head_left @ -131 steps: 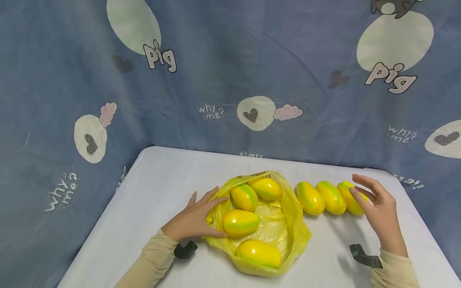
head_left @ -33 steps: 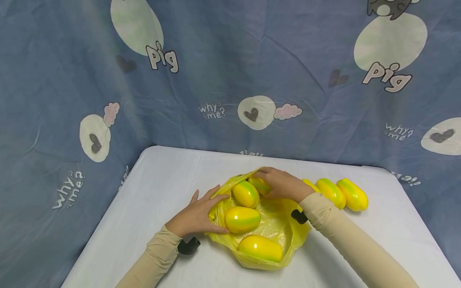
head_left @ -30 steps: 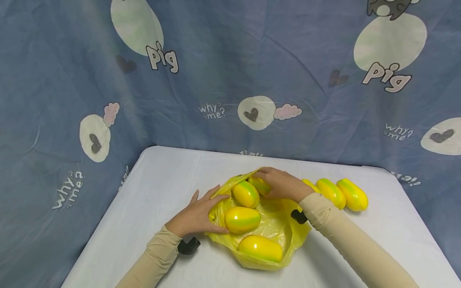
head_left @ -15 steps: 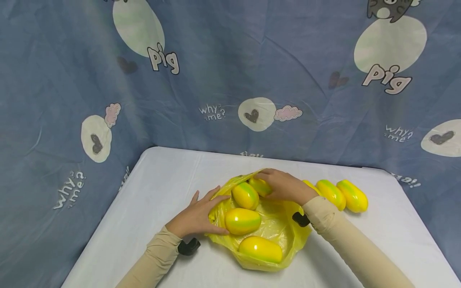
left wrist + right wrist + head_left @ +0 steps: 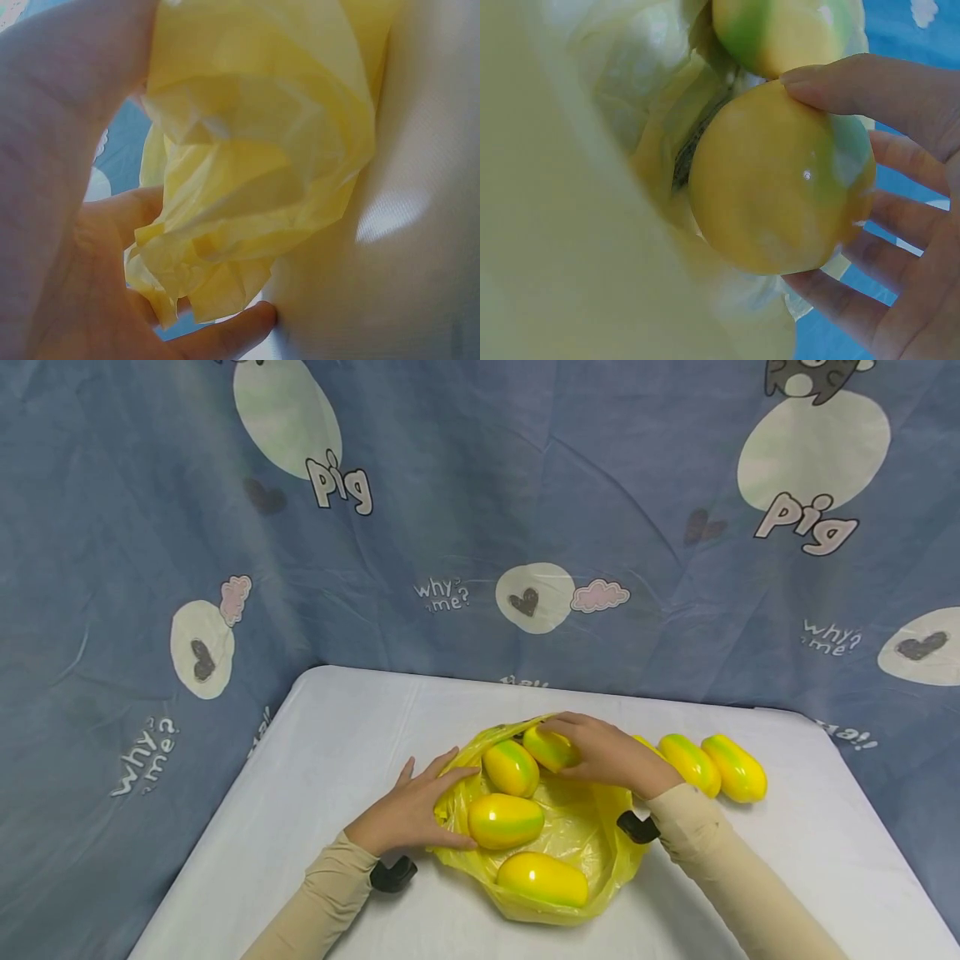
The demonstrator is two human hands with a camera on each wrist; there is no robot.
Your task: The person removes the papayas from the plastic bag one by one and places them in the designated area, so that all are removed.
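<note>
Behind the bag (image 5: 532,912), "why me?" lettering (image 5: 447,603)

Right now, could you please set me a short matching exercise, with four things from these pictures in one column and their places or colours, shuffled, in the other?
Column one
1. Left hand
2. Backdrop
3. Right hand
4. Plastic bag

Column two
A. Touching the far-right fruit in the bag
B. Yellow, with four fruits visible inside
C. At the bag's left edge
D. Blue, printed with the word "pig"

Right pairs: 1-C, 2-D, 3-A, 4-B.
</note>
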